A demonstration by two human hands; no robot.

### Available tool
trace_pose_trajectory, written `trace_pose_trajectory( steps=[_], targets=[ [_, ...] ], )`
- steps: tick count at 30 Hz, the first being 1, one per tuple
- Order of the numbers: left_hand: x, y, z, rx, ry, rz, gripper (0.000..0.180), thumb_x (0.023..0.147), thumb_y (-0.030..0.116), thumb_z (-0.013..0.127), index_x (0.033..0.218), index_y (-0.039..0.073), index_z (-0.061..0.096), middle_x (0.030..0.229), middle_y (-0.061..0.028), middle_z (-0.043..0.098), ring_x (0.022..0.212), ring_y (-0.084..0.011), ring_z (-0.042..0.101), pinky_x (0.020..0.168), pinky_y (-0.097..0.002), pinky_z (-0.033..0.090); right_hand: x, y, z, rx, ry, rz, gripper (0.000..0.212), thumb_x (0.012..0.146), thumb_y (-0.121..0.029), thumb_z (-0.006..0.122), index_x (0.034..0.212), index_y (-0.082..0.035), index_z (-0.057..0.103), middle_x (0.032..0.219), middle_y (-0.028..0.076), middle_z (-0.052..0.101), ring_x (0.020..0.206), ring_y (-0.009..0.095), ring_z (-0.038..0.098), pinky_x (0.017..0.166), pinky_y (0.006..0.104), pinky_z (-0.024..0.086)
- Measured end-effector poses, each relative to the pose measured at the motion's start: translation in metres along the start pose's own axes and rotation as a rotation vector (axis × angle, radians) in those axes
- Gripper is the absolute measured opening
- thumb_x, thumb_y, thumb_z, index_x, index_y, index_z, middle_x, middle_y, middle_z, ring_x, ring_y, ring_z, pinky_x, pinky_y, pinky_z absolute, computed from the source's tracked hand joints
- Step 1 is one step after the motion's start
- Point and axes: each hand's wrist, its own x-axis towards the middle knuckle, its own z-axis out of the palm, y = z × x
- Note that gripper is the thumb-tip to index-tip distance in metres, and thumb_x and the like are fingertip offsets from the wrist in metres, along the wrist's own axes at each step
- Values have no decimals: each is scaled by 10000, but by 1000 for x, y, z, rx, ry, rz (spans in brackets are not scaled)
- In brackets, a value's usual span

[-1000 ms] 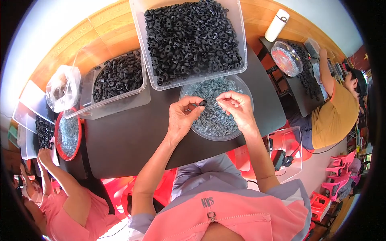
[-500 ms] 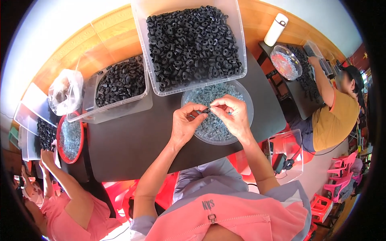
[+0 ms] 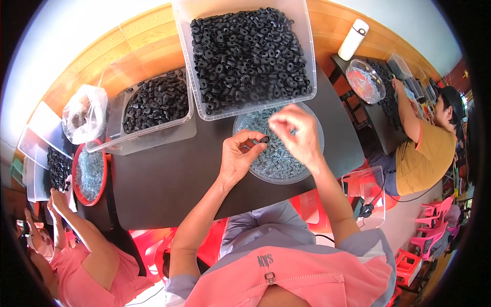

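Note:
My left hand (image 3: 236, 157) pinches a small black plastic cord lock (image 3: 264, 139) between thumb and fingertips, over the left side of a round clear tub (image 3: 318, 148). Small silvery-blue springs (image 3: 279, 165) fill that tub. Above its middle, my right hand (image 3: 299, 134) is raised with its fingers curled in and slightly blurred; whether anything is in them is hidden. Just beyond the tub, and partly over its far rim, stands a big clear bin (image 3: 310, 61) heaped with black cord lock pieces (image 3: 250, 59).
A second clear bin (image 3: 163, 134) of black pieces (image 3: 156, 102) stands left on the dark table (image 3: 163, 179), beside a plastic bag (image 3: 84, 115) and a red-rimmed bowl (image 3: 105, 176). People work at left (image 3: 97, 261) and right (image 3: 427, 153). A white bottle (image 3: 353, 40) stands far right.
My right hand has left the cord lock and moved up and away, toward the big bin. My left hand keeps hold of the piece in nearly the same place.

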Motion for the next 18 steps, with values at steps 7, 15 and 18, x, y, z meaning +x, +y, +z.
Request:
trace_pose_trajectory(
  steps=[7, 15, 18],
  targets=[
    [-3, -1, 0, -11, -10, 14, 189, 771, -44, 675, 942, 38, 668, 871, 3, 589, 662, -32, 526, 576, -170, 418, 120, 36, 18, -594, 129, -130, 60, 746, -141, 668, 783, -99, 692, 739, 70, 553, 808, 268, 515, 704, 368, 446],
    [-1, -6, -2, 12, 12, 5, 184, 767, -32, 671, 940, 30, 665, 871, -4, 600, 670, -43, 540, 581, -181, 429, 175, 56, 48, -939, -34, 79, 77, 661, -124, 715, 738, -124, 724, 867, 64, 622, 910, 261, 530, 771, 417, 424],
    [0, -7, -4, 26, 2, -13, 181, 765, -29, 673, 938, 24, 662, 866, -8, 602, 669, -46, 542, 578, -187, 431, 183, 50, 50, -928, -115, 125, 87, 652, -109, 716, 738, -124, 723, 866, 61, 641, 934, 259, 533, 782, 412, 404]
  ],
)
